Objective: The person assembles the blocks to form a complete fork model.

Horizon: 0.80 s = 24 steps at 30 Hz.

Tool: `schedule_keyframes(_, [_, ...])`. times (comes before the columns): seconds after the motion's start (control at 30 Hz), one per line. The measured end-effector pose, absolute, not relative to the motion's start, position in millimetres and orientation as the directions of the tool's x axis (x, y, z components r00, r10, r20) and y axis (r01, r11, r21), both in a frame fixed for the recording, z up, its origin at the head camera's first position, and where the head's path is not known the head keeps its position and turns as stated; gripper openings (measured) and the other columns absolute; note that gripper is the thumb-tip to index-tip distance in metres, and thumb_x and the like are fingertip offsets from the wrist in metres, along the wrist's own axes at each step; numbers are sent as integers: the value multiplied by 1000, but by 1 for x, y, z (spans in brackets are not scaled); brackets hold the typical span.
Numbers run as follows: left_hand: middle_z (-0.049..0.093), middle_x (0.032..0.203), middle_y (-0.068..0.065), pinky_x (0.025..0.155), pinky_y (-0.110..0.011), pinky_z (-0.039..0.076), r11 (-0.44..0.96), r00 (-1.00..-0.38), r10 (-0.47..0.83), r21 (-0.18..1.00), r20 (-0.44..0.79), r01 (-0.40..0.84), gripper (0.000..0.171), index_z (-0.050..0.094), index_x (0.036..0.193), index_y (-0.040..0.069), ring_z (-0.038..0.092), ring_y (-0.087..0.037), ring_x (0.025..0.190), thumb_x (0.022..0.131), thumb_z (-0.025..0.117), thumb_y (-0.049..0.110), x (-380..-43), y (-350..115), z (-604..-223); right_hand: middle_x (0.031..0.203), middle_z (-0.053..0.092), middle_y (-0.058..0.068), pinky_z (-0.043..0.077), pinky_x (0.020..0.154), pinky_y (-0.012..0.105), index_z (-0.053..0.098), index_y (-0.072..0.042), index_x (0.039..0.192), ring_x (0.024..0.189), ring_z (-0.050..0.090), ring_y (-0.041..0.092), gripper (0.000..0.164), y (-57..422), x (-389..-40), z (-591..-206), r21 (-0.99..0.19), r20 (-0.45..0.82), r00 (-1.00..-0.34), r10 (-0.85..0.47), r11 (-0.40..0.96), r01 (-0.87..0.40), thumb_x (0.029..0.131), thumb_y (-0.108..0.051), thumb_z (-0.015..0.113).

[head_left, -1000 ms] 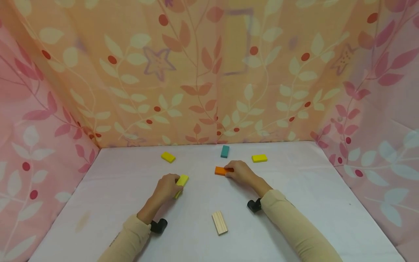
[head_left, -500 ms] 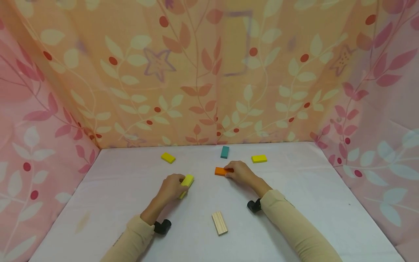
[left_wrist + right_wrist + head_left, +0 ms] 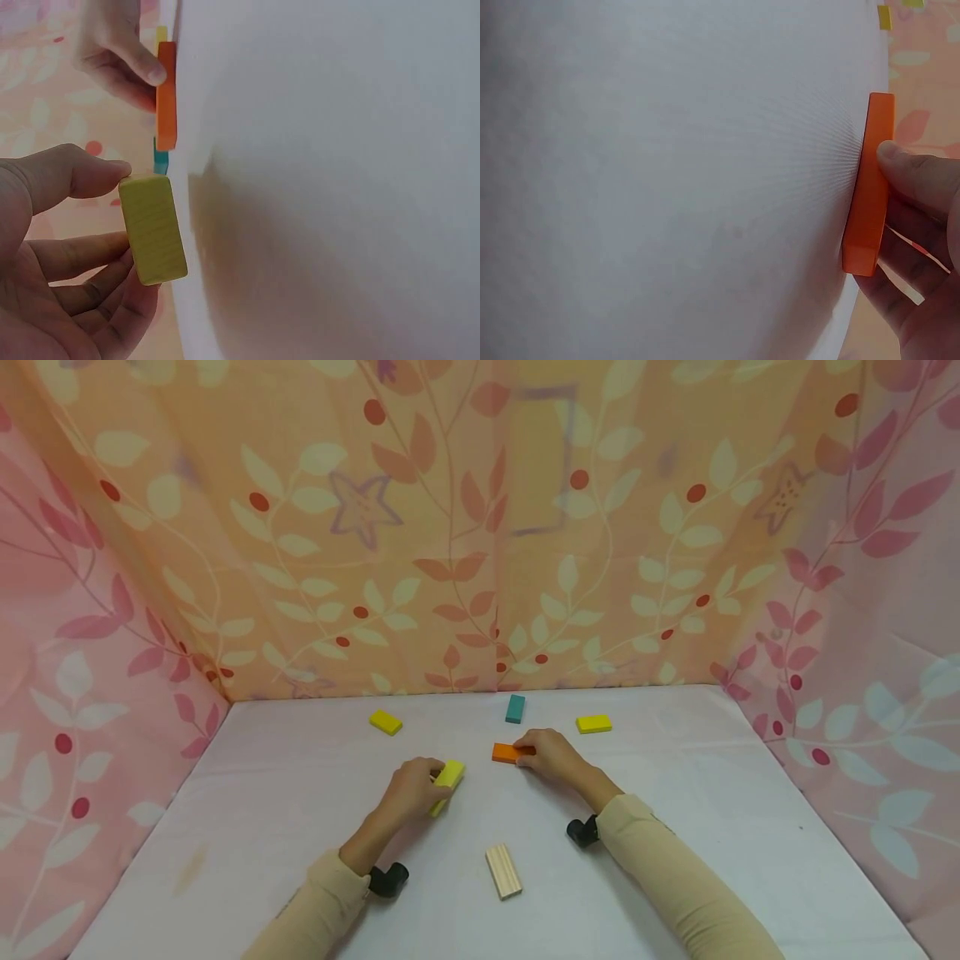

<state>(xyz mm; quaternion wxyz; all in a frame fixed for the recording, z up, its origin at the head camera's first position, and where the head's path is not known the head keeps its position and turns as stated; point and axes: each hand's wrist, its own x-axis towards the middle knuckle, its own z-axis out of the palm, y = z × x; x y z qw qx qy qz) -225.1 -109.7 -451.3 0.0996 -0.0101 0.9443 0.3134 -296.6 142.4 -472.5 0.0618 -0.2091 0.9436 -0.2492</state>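
My left hand [image 3: 412, 787] pinches a yellow wooden block [image 3: 450, 774] between thumb and fingers, left of the table's middle. In the left wrist view the yellow block [image 3: 154, 230] turns its small end to the camera, and a shadow falls on the cloth beside it. To the right, my right hand [image 3: 553, 756] grips the right end of an orange block [image 3: 504, 752], which lies flat on the white cloth. The right wrist view has the thumb on one long edge of the orange block [image 3: 870, 187] and the fingers on the other side. A short gap separates the two held blocks.
A teal block [image 3: 515, 709] lies just behind the orange one. Yellow blocks rest at the back left [image 3: 386, 722] and back right [image 3: 594, 723]. Nearer the front is a plain grooved wooden block [image 3: 503, 871]. Floral curtains [image 3: 480, 568] enclose the table's back and sides.
My left hand has carried the yellow block a little to the right, closer to the orange block. The right hand and the other blocks have stayed in place.
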Motion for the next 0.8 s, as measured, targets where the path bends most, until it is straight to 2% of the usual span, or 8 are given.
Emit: schedule_keyframes(0.8, [68,117,-11,92,-43,53,806,-968,147,592,-204,-3,47,65,125,3,59,-21,96,83,77,19,-222,-69,-453,114,71,5,49,103,42,69,-8,120,105,61,21,33,142,-297,-472,-493,-13,-907,-420,792,-360,89,-20,72])
